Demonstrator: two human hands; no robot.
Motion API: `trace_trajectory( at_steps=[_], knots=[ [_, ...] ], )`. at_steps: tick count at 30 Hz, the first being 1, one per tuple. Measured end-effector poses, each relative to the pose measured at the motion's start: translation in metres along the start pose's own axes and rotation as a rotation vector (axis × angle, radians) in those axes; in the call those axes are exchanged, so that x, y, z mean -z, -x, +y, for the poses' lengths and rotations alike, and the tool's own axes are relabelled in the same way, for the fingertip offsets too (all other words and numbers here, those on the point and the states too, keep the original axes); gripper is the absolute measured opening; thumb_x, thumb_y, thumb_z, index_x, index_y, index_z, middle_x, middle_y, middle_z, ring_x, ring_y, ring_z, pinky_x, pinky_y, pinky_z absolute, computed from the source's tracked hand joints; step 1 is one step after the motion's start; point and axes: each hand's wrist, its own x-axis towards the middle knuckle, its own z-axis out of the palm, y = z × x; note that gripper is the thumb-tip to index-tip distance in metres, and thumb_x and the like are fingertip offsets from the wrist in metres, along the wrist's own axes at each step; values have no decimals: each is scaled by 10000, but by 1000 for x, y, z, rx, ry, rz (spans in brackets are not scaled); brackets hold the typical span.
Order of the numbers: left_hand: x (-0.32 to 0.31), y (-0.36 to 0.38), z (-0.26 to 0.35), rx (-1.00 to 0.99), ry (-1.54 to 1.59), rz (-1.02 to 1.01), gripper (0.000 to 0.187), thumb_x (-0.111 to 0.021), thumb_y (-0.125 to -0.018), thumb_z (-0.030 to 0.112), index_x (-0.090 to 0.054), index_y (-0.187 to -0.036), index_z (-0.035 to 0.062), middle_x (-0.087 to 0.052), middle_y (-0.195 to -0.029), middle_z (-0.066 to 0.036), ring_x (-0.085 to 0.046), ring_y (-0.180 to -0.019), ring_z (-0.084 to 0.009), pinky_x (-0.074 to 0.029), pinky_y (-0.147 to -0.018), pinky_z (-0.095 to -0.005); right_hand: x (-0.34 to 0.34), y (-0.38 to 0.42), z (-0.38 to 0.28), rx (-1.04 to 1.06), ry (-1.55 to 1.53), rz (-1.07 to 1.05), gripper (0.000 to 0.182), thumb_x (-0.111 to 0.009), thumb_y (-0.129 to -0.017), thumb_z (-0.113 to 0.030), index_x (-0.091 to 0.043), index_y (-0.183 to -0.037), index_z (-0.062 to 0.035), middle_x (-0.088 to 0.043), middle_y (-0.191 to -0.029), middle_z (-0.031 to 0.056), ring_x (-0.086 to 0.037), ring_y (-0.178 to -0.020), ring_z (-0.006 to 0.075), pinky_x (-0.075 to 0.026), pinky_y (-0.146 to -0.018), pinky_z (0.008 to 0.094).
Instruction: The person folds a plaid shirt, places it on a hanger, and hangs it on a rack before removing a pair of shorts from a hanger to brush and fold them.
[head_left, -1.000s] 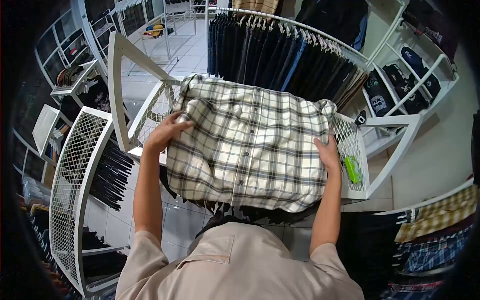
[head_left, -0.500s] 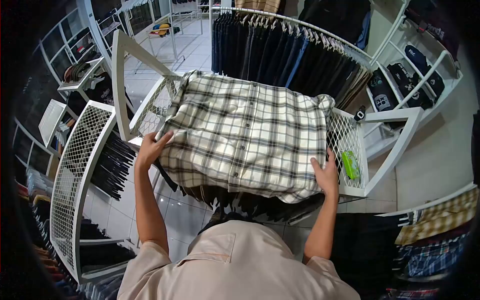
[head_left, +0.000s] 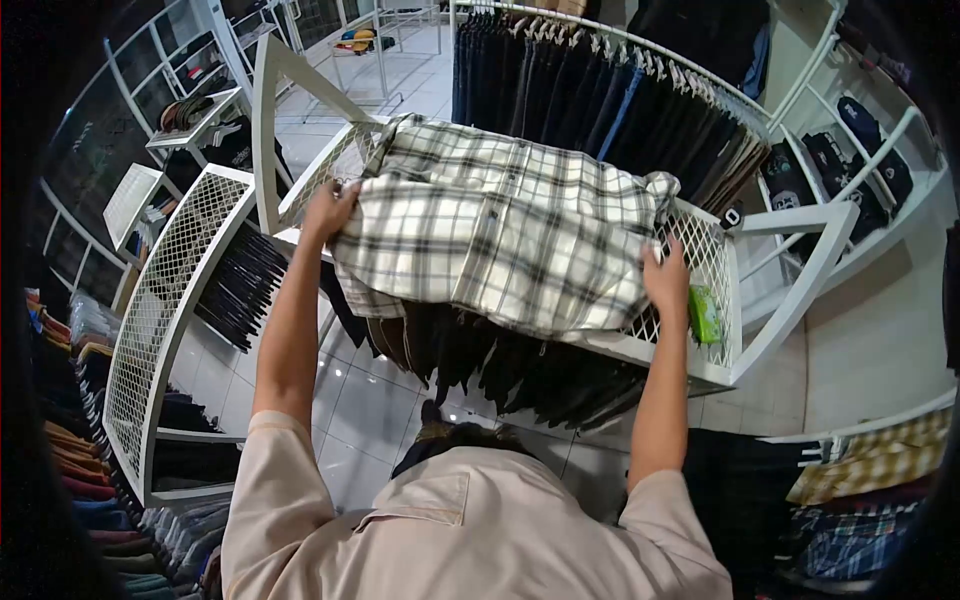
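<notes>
A cream shirt with black and grey checks [head_left: 500,230] lies buttoned side up across a white mesh rack top [head_left: 715,265]. Its lower part is folded up over itself, and part of the front edge hangs over. At the shirt's left edge, my left hand [head_left: 332,210] pinches the cloth between thumb and fingers. My right hand [head_left: 667,272] grips the right edge of the folded part. A bright green packet [head_left: 704,314] lies on the mesh to the right of my right hand.
Dark trousers [head_left: 540,90] hang on a rail behind the rack. Dark garments [head_left: 500,365] hang beneath it. To the left is another white mesh rack [head_left: 170,300]. Checked shirts [head_left: 860,500] hang at the lower right, and folded dark clothes [head_left: 830,175] fill shelves at upper right.
Both hands have moved up and away from my body, carrying the shirt's near edge with them. The cloth is now folded over, showing more of the rack's front and the garments underneath.
</notes>
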Motion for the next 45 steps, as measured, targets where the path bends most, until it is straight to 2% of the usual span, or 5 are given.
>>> trace_trajectory(
  at_steps=[6,11,16,27,45],
  knots=[
    [5,43,16,-43,-172,85,630,-701,-901,608,-670,-1232,74,-729,-1031,-242,-705,-986,-400,-542,-807,-496,-9,53,12,3,88,31,717,-758,-914,-318,-461,-1510,-54,-719,-871,149,-699,-863,389,-523,-870,495],
    [25,64,13,-178,-21,317,493,-747,-920,473,-681,-1217,84,-695,-1005,-144,-680,-895,-322,-542,-758,-445,-11,83,-14,162,169,281,631,-738,-942,-288,-497,-1491,-91,-596,-1203,160,-648,-1013,351,-538,-845,486],
    [60,176,0,-64,403,435,293,-748,-948,281,-729,-1115,41,-700,-862,-116,-663,-799,-231,-514,-740,-363,-46,175,-138,309,-342,18,387,-745,-939,-143,-657,-1293,-11,-637,-881,81,-590,-631,124,-482,-538,294],
    [36,316,-245,630,678,152,381,-662,-1010,375,-714,-1096,8,-734,-842,-104,-693,-764,-173,-549,-716,-330,-329,341,-316,799,-408,-918,286,-735,-900,-164,-715,-1170,-71,-650,-861,94,-607,-614,247,-504,-634,381],
    [56,250,-481,907,1322,453,716,-495,-1012,644,-459,-1508,129,-615,-1213,-67,-555,-1119,-192,-407,-1015,-443,-576,473,-435,996,-430,-991,340,-727,-909,-147,-669,-1228,-45,-654,-1095,168,-686,-893,302,-553,-821,419]
  ],
)
